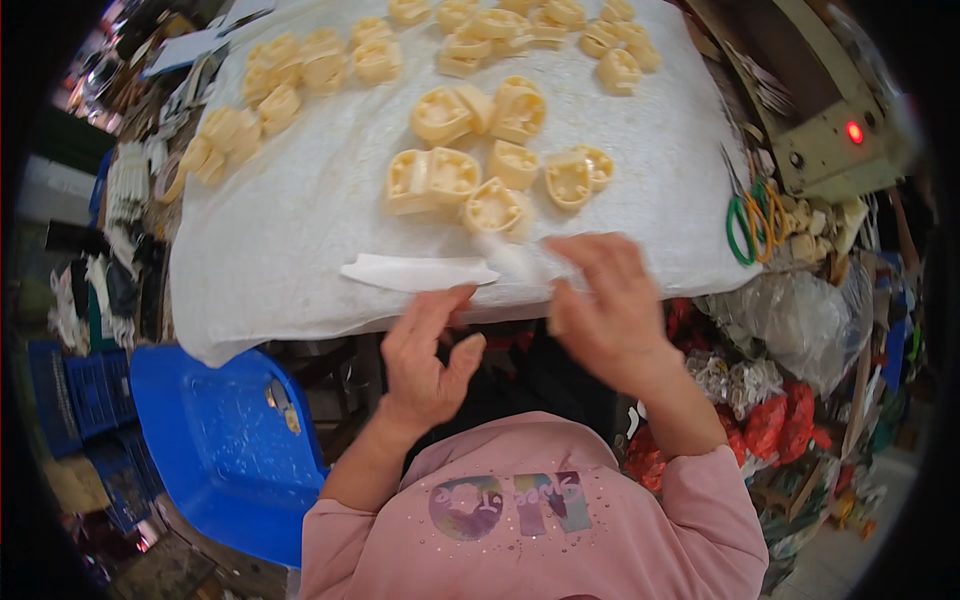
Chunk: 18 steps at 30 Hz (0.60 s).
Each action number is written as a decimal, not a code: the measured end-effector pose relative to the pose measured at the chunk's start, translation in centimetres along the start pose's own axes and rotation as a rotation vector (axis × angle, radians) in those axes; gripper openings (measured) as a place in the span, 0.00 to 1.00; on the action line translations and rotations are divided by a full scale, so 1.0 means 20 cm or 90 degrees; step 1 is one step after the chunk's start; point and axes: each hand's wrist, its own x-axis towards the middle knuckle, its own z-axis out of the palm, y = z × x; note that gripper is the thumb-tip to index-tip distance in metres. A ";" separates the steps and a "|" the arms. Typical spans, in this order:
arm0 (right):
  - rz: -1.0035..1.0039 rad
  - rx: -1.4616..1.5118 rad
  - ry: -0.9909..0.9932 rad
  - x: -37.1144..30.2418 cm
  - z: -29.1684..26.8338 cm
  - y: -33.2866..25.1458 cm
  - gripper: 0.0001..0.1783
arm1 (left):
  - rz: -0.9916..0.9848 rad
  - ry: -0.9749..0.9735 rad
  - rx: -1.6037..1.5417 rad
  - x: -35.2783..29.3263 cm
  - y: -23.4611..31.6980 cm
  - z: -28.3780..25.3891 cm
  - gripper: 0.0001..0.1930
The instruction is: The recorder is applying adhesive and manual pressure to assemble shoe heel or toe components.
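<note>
On the white cloth-covered table (290, 200), near its front edge, lies a flat white strip (420, 272) with tapered ends. My left hand (428, 355) is at the strip's right end, its thumb spread from the bent fingers and nothing visible in it. My right hand (612, 312) is smeared by motion over the table edge. Beside its fingertips is a blurred white piece (512, 258); whether the fingers grip it cannot be made out. Just beyond lie several cream-yellow hollow moulded pieces with rounded outlines, the nearest one (495, 207) close to the blurred piece.
More cream pieces (490, 35) sit in groups along the far side. Green-handled scissors (742, 225) lie at the right edge, below a metal machine (830, 130) with a red light. A blue plastic chair (225, 450) stands at left. Plastic bags (800, 320) crowd the right.
</note>
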 end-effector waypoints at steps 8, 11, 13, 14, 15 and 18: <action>0.151 0.141 0.098 -0.03 0.13 0.14 0.19 | -0.427 0.017 -0.727 0.03 0.01 0.20 0.23; 0.289 0.165 0.116 0.00 0.15 0.29 0.21 | -0.356 0.005 -0.753 0.05 -0.02 0.19 0.24; 0.328 0.052 0.113 0.08 0.20 0.32 0.25 | -0.341 0.036 -0.770 0.06 0.00 0.19 0.24; 0.324 0.054 0.067 0.08 0.25 0.34 0.28 | -0.341 0.031 -0.772 0.07 0.01 0.20 0.24; 0.324 0.052 0.069 0.06 0.27 0.37 0.28 | -0.345 0.039 -0.778 0.07 0.02 0.20 0.24; 0.329 0.060 -0.006 0.05 0.26 0.37 0.26 | -0.334 0.037 -0.791 0.06 0.00 0.19 0.24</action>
